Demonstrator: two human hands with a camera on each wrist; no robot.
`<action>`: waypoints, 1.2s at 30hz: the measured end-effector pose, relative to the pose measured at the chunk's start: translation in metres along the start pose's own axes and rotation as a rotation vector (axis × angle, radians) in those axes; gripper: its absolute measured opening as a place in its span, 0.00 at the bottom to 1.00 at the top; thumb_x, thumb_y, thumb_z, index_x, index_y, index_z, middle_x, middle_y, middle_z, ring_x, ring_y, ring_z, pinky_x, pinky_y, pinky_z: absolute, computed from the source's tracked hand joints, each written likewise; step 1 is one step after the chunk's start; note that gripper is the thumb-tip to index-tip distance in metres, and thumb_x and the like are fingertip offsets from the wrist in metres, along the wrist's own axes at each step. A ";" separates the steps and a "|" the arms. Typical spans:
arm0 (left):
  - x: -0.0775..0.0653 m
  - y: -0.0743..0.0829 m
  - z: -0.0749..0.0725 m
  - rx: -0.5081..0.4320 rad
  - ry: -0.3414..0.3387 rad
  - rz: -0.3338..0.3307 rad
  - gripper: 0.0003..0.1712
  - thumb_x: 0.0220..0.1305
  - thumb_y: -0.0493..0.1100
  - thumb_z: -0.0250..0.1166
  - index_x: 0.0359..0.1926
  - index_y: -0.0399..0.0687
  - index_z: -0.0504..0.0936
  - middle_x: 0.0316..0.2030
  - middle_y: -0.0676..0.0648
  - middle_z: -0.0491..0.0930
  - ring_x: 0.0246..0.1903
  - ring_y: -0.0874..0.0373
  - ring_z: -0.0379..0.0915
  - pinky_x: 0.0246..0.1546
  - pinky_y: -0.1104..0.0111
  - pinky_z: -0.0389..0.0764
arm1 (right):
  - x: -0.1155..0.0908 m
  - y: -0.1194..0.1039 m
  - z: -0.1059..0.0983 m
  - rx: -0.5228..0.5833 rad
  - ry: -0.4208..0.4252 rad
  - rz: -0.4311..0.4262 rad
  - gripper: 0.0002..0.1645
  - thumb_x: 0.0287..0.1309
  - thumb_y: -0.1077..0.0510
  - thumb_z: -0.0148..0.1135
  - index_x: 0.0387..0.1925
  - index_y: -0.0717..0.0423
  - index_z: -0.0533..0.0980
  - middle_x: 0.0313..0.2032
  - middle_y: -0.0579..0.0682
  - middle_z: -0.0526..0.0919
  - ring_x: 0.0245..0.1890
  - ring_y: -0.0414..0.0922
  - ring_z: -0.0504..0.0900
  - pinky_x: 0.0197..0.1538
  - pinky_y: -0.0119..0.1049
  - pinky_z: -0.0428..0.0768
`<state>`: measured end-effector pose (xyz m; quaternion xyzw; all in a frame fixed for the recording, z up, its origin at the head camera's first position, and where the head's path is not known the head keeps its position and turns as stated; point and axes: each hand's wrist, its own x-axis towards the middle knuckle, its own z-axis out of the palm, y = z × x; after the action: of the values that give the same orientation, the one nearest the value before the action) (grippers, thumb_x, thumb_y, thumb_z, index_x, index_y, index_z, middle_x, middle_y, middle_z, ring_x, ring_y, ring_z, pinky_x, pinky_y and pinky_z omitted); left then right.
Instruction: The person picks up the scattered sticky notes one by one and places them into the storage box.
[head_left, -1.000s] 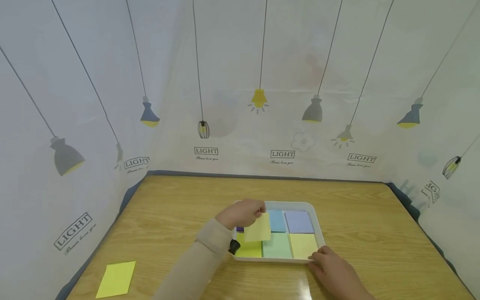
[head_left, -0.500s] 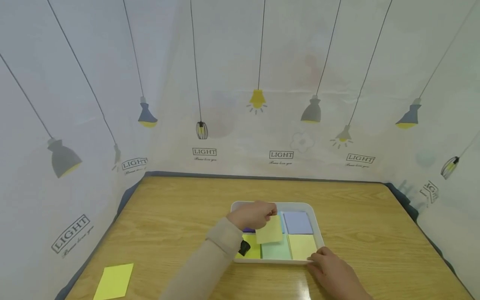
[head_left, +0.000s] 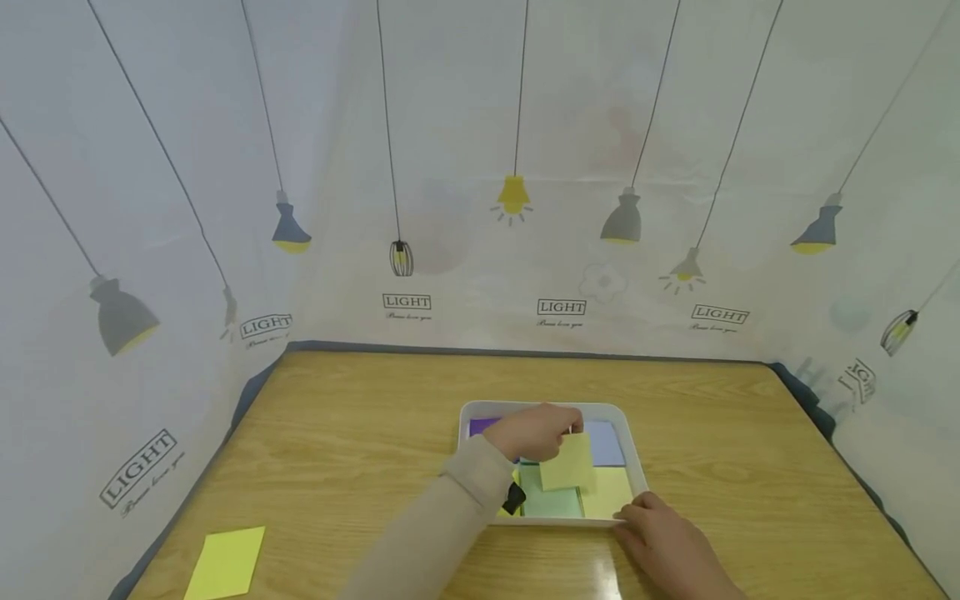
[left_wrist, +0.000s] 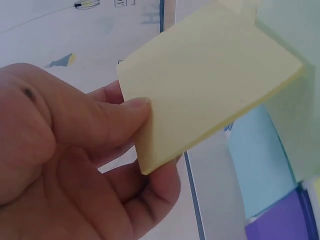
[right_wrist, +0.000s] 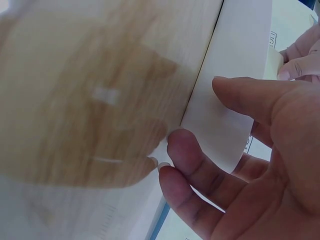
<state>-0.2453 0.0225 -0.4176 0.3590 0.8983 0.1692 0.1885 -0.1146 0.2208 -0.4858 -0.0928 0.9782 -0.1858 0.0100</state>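
Observation:
My left hand [head_left: 534, 429] pinches a pale yellow sticky note pad [left_wrist: 205, 85] by one edge, thumb on its face. The pad is raised over the white tray [head_left: 543, 522], above the light green pad [head_left: 547, 496]. My right hand [head_left: 667, 542] grips the tray's near right corner. In the right wrist view its thumb lies against the tray wall [right_wrist: 240, 45], with other fingers curled at the edge. A second pale yellow pad [head_left: 611, 493] lies in the tray's near right place, a lavender pad [head_left: 606, 443] behind it.
A purple pad [head_left: 483, 427] sits at the tray's far left; my left arm covers most of a yellow pad [head_left: 516, 507] at the near left. In the left wrist view a light blue pad [left_wrist: 262, 160] shows. Another bright yellow pad [head_left: 227, 562] lies on the wooden table [head_left: 360, 425].
My left hand has moved right across the tray with the pale yellow pad, uncovering the purple pad. My right hand has stayed at the tray corner.

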 end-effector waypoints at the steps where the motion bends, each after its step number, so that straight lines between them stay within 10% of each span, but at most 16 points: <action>1: 0.001 0.001 0.001 0.007 0.002 0.000 0.20 0.62 0.31 0.53 0.53 0.53 0.71 0.52 0.53 0.75 0.46 0.66 0.69 0.41 0.74 0.75 | 0.000 0.000 0.000 -0.002 -0.002 0.002 0.03 0.52 0.49 0.63 0.31 0.38 0.79 0.30 0.38 0.72 0.26 0.33 0.69 0.30 0.35 0.74; 16: 0.019 0.015 0.009 0.029 0.009 -0.023 0.18 0.64 0.36 0.53 0.54 0.57 0.72 0.50 0.56 0.76 0.38 0.69 0.68 0.31 0.74 0.73 | 0.000 0.000 -0.004 -0.001 0.000 -0.002 0.03 0.52 0.50 0.63 0.31 0.39 0.79 0.29 0.38 0.71 0.25 0.33 0.67 0.28 0.33 0.73; 36: 0.046 0.034 0.032 0.174 0.050 -0.023 0.24 0.55 0.32 0.62 0.51 0.58 0.76 0.48 0.59 0.77 0.46 0.67 0.69 0.44 0.75 0.74 | 0.001 0.002 0.002 -0.041 0.023 -0.019 0.05 0.52 0.52 0.63 0.33 0.43 0.81 0.32 0.40 0.69 0.24 0.35 0.66 0.26 0.34 0.71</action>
<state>-0.2417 0.0842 -0.4405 0.3592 0.9182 0.0972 0.1360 -0.1161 0.2217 -0.4882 -0.1003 0.9808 -0.1671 -0.0050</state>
